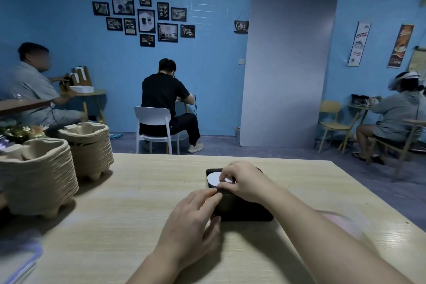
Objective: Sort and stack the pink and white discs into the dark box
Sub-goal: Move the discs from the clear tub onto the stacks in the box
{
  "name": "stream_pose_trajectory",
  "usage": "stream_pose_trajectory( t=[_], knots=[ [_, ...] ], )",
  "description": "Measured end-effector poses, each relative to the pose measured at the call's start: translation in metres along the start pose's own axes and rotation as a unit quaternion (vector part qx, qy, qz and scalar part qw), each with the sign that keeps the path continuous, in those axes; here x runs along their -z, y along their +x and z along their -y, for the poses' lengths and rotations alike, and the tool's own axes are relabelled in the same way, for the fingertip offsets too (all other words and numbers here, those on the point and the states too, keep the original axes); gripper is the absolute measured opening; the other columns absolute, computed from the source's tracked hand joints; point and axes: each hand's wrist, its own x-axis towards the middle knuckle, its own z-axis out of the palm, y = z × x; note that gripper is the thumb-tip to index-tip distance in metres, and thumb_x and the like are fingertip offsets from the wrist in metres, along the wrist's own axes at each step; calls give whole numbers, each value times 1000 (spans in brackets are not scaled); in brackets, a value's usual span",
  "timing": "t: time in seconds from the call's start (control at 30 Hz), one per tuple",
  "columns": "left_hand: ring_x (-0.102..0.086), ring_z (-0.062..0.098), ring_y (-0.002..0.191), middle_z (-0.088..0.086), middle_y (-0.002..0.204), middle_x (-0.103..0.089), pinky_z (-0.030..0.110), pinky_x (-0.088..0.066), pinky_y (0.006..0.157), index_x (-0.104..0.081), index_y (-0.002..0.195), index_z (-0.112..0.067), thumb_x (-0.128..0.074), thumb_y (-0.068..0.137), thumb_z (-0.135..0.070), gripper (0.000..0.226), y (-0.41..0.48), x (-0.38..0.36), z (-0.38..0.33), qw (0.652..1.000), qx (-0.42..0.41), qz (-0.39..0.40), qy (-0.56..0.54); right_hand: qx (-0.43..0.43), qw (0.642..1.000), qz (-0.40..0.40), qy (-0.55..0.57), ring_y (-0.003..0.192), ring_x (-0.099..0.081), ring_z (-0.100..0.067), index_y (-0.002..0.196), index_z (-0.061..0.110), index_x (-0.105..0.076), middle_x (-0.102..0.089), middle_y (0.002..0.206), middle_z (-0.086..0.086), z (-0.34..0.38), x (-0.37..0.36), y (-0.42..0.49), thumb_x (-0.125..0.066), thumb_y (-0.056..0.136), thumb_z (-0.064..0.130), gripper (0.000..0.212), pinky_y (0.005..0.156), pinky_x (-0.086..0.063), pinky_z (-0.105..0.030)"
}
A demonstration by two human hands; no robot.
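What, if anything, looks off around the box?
Nothing stands out. The box sits flat on the table; a white disc lies inside. The left hand holds its near rim, the right hand pinches the disc. A pink blur beside the right forearm is unclear.

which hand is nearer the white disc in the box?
Right. The right hand is over the box, fingertips on the disc; the left hand holds the box's near-left side, outside it.
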Motion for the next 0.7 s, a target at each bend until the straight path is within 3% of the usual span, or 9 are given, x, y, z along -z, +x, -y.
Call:
stream_pose_trajectory(
  t=[0.1, 0.2, 0.4, 0.6, 0.7],
  knots=[
    [-57, 16, 123, -6, 139, -57, 32, -50, 98, -60, 136, -21, -57, 92, -36, 46, 0, 1, 0, 1000, -2, 2, -1, 7, 1000, 4, -12, 86, -53, -9, 94, 33, -68, -57, 89, 15, 3, 1, -1, -64, 91, 55, 22, 74, -48, -30],
    [-56, 16, 125, -7, 139, -57, 29, -44, 102, -60, 136, -22, -57, 92, -36, 46, 1, 3, 0, 1000, -3, 0, 6, 18, 1000, -4, -10, 88, -55, -9, 101, 33, -67, -61, 93, 15, 2, 10, -8, -59, 87, 60, 31, 79, -53, -37],
    [-59, 20, 120, -3, 132, -62, 38, -51, 99, -64, 129, -16, -54, 93, -32, 40, 13, 9, -12, 1000, 4, -22, -10, 29, 996, -82, 20, 90, -57, -9, 97, 29, -70, -66, 94, 14, -18, 42, -57, -62, 91, 42, 16, 81, -50, -33],
    [-60, 16, 98, -6, 110, -66, 24, -47, 80, -64, 120, -19, -53, 91, -31, 33, 41, -6, -66, 998, -5, -14, -57, -34, 988, -139, 58, 90, -60, -2, 92, 30, -71, -68, 89, 18, -86, 62, -136, -65, 90, 36, 9, 82, -52, -32],
    [-60, 13, 96, -9, 110, -66, 19, -44, 77, -64, 119, -21, -54, 91, -32, 32, 59, -23, -92, 997, -24, 13, -71, -68, 982, -167, 54, 88, -61, -2, 91, 29, -70, -68, 89, 18, -115, 69, -170, -64, 89, 34, 9, 81, -52, -33]
  ],
)
